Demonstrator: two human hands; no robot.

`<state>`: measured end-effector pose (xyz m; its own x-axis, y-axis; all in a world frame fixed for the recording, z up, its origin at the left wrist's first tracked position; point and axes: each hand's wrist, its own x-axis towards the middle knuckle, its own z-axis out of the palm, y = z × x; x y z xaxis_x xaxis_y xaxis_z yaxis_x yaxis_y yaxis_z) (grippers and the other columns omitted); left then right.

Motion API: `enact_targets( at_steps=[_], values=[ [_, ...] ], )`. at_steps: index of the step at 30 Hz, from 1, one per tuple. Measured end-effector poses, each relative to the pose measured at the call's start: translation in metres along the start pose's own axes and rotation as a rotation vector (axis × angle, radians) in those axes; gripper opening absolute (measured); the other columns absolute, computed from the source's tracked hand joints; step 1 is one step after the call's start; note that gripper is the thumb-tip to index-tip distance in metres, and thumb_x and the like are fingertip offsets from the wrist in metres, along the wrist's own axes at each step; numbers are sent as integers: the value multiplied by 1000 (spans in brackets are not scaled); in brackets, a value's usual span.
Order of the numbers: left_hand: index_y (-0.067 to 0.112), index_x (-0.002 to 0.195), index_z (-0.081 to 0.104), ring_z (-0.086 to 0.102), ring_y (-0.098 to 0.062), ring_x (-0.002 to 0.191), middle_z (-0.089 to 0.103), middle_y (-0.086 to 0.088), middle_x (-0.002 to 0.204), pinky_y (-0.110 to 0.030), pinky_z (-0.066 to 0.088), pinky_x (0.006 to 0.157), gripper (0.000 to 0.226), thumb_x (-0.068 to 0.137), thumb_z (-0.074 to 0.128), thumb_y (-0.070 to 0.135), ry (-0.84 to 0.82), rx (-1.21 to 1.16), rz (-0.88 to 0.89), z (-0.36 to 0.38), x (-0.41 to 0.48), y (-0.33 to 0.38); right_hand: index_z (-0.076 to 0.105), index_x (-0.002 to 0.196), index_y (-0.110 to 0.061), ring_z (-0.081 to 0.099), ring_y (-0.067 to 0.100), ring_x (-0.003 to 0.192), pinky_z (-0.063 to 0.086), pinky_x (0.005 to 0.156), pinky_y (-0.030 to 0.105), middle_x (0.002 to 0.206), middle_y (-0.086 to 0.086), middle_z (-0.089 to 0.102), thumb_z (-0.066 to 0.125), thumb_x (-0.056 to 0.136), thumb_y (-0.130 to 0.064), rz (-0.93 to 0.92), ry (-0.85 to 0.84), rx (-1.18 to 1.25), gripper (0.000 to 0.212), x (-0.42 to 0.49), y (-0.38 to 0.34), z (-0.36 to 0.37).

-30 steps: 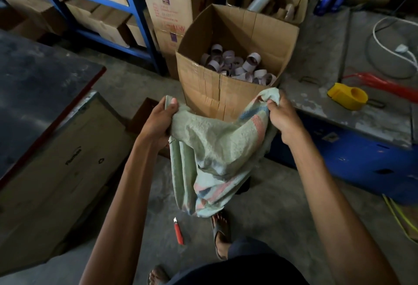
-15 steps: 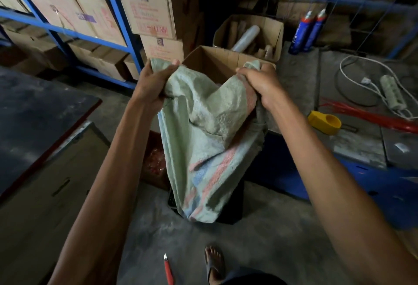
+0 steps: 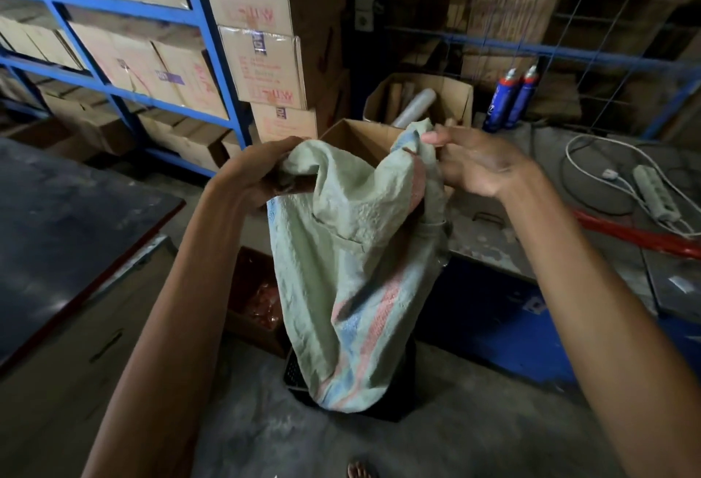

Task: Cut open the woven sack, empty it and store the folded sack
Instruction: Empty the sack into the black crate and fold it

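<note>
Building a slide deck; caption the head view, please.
Left hand and right hand hold a limp green sack by its top, open box behind.

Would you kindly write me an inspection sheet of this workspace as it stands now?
Surface: concrete floor; grey bench top on the right.
Job's things: woven sack hangs limp and unfolded, its bottom end over a black crate; open cardboard box behind it.
Clutter: two spray cans and a red bundle on the bench; a box of red bits on the floor.
Hands: left hand and right hand each hold the sack's top edge in their fingers.
Cables: white cable looped beside a power strip.
Surroundings: blue rack of cartons; dark table on the left.
</note>
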<state>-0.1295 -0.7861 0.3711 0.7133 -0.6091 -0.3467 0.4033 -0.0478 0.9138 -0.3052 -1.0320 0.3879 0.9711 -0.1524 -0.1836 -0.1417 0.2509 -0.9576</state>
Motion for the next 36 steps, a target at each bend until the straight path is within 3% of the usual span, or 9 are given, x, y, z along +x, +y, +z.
enact_targets(
  at_steps=[4,8,14,17,20,23,27,32,36],
  values=[
    [3,133,54,75,-27,90,66,-17,120,-34,62,60,40,97,61,16,-17,-96,-23,-7,-4,12,57,132,-21,66,27,115,59,87,35,118,9,71,65,87,6,96,133,-231,53,6,25,9],
    [-2,137,53,70,-28,102,58,-23,139,-32,62,67,54,86,69,3,22,-110,35,-9,-6,15,54,138,-24,65,26,108,57,89,42,122,8,68,76,84,-23,130,310,-730,58,19,28,27],
    [-4,112,60,75,-17,70,68,-15,97,-28,61,61,18,95,56,0,17,-227,208,-7,-6,50,60,133,-33,60,8,112,47,103,26,124,-9,66,62,94,-45,-292,465,-731,41,23,-29,46],
    [-6,125,56,73,-21,78,67,-17,105,-29,61,61,33,93,59,2,76,-105,237,-1,-9,64,57,136,-30,58,22,122,46,108,41,132,1,63,57,90,-55,-214,460,-949,52,38,-37,50],
    [-6,113,61,70,-20,78,66,-17,101,-28,61,58,23,91,62,1,165,26,298,5,-16,74,64,127,-22,63,28,113,51,96,43,120,8,69,56,95,-44,-286,538,-1127,41,40,-49,58],
    [2,89,65,71,-14,62,69,-13,82,-27,60,60,4,90,61,3,265,51,450,5,-19,84,67,114,-9,66,33,98,52,75,40,103,14,71,43,100,-49,-559,867,-1103,49,34,-49,65],
    [-7,111,64,68,-18,69,68,-17,96,-24,61,57,24,91,62,6,274,144,437,9,-20,80,66,97,-9,65,33,86,48,71,40,83,12,66,40,102,-50,-374,715,-1282,49,33,-47,68],
    [-5,95,65,71,-13,65,69,-12,82,-22,58,58,10,90,62,4,237,29,568,19,-25,85,67,89,-7,54,25,65,25,54,35,61,-2,52,44,103,-42,-725,944,-1089,44,13,-53,65],
    [5,78,65,66,-6,45,65,-12,74,-28,58,54,14,91,61,3,259,235,519,35,-19,83,59,77,-10,60,31,72,39,58,38,67,8,56,43,103,-44,-317,676,-1286,46,16,-58,61]
  ],
)
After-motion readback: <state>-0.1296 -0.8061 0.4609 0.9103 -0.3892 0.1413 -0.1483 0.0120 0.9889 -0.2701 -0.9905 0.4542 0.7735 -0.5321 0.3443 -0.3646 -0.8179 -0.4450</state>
